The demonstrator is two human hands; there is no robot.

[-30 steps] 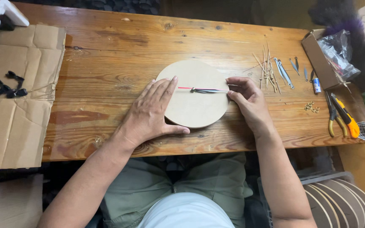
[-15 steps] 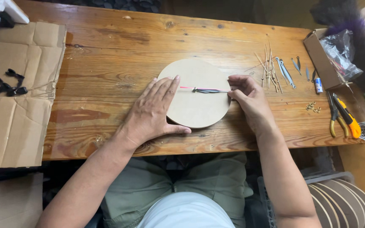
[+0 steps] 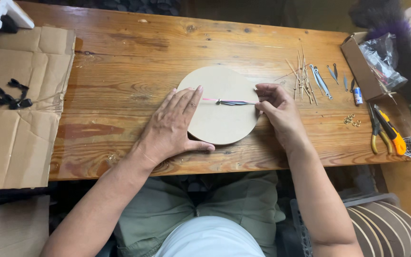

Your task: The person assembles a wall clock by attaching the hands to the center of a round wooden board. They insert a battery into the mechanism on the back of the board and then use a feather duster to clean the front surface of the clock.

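Observation:
A round pale wooden disc lies flat on the wooden table. At its centre sit thin clock hands, one pink pointing left and dark ones pointing right. My left hand lies flat on the disc's left part, fingers spread, thumb along its lower edge. At the disc's right edge, the fingertips of my right hand pinch the tip of the dark hands.
Loose thin metal clock hands lie right of the disc. A cardboard box with plastic bags, small brass rings, pliers and a yellow utility knife sit far right. Flattened cardboard with black parts covers the left.
My right hand's fingers have closed in on the tip of the dark hands at the disc's right edge. The left hand stays pressed on the disc.

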